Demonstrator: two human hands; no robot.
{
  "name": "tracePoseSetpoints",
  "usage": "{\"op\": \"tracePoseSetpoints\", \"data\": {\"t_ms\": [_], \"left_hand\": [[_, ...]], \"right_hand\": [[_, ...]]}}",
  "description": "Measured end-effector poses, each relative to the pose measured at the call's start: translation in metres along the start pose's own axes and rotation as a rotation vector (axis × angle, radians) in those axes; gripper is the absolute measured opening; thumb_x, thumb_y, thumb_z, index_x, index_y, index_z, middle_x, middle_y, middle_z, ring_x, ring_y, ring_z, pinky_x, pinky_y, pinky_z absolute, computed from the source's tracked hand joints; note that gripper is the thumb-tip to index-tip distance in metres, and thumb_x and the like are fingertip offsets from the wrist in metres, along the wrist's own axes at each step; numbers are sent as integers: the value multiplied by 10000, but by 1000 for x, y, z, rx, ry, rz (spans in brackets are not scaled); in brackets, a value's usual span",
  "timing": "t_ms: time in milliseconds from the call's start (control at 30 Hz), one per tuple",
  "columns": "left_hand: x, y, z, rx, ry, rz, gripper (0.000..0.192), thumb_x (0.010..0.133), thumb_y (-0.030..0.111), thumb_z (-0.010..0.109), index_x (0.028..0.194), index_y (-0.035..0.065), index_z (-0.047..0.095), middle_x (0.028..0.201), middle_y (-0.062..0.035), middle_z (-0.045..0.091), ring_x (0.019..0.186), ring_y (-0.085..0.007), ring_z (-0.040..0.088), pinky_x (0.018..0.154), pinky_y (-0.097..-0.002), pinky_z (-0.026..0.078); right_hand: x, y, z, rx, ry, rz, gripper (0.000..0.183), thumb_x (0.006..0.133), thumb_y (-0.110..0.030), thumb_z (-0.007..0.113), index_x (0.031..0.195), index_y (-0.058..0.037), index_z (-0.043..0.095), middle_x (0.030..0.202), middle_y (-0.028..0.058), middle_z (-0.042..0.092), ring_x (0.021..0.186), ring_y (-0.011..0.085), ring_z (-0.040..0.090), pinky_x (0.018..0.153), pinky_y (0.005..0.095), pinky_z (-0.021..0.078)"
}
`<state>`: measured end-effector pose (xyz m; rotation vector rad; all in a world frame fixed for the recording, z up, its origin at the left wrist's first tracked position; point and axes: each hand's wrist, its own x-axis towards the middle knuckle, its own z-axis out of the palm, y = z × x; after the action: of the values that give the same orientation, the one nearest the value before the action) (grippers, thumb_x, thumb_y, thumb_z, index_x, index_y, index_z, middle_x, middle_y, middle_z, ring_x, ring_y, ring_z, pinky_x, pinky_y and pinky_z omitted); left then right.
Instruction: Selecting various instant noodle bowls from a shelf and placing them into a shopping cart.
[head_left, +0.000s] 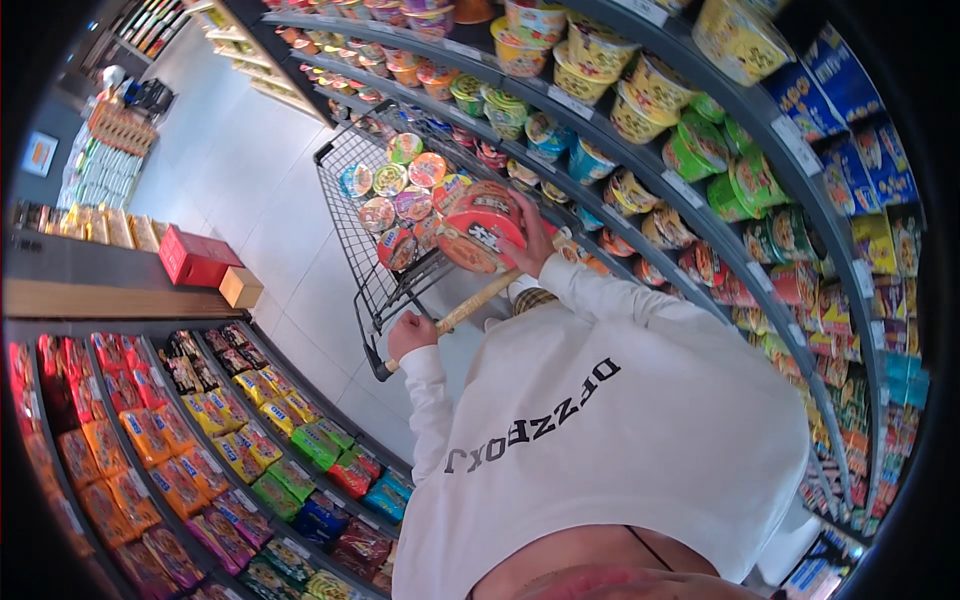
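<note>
My right hand (531, 234) grips a large red instant noodle bowl (480, 229) by its side, tilted above the near end of a black wire shopping cart (352, 255). My left hand (412, 335) is closed around the cart's handle (476, 301), near its left end. Several instant noodle bowls with printed lids lie in the cart, among them a green-rimmed one (405, 148), a blue one (356, 180), an orange one (427, 169) and a purple one (412, 203). The red bowl hides part of the cart's load.
Shelves (660, 169) of cup and bowl noodles run close along the right. Shelves of packeted noodles (214, 412) stand at the lower left. A red box (196, 255) and a tan box (241, 287) sit at that shelf's end. Tiled floor (247, 172) stretches ahead, with a display stand (105, 172) farther off.
</note>
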<state>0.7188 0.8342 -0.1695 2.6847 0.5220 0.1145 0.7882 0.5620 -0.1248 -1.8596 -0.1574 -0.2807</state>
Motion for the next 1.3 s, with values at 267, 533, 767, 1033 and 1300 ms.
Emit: {"op": "tracePoseSetpoints", "data": {"t_ms": [267, 533, 767, 1033, 1300], "left_hand": [[18, -10, -4, 41, -179, 65, 129, 728, 172, 628, 675, 56, 647, 679, -184, 642, 654, -399, 623, 607, -480, 500], [21, -11, -4, -15, -203, 48, 152, 691, 160, 632, 642, 16, 631, 599, -197, 574, 551, -398, 553, 558, -458, 448], [17, -25, 8, -65, -137, 116, 192, 704, 161, 596, 615, -4, 555, 575, -193, 549, 545, -418, 510, 526, -475, 409], [5, -2, 4, -95, -233, 122, 241, 800, 151, 659, 670, 5, 518, 599, -103, 580, 527, -279, 546, 571, -385, 462], [-39, 157, -11, -1331, -970, 456, 912, 869, 104, 714, 1565, 83, 126, 1495, -147, 349, 1301, -278, 473, 976, -370, 492]], "right_hand": [[5, 11, 2, 136, 31, 153, 849, 816, -171, 773, 1510, -115, 287, 1374, 155, 499, 1193, 280, 563, 1039, 395, 435], [5, 11, -2, 141, 16, 133, 848, 821, -222, 775, 1510, -103, 295, 1385, 155, 464, 1234, 261, 513, 1051, 393, 414], [9, 18, -5, 236, 15, 172, 782, 845, -244, 767, 1485, -104, 340, 1349, 139, 501, 1198, 250, 530, 1033, 391, 423], [9, -2, -44, 512, -71, 340, 645, 866, -343, 734, 1409, -91, 493, 1358, 111, 549, 1255, 206, 518, 1052, 320, 401], [-78, 34, -149, 400, -38, 805, 778, 810, -597, 687, 1401, -108, 559, 1555, 172, 334, 1388, 246, 412, 1154, 354, 319]]}}
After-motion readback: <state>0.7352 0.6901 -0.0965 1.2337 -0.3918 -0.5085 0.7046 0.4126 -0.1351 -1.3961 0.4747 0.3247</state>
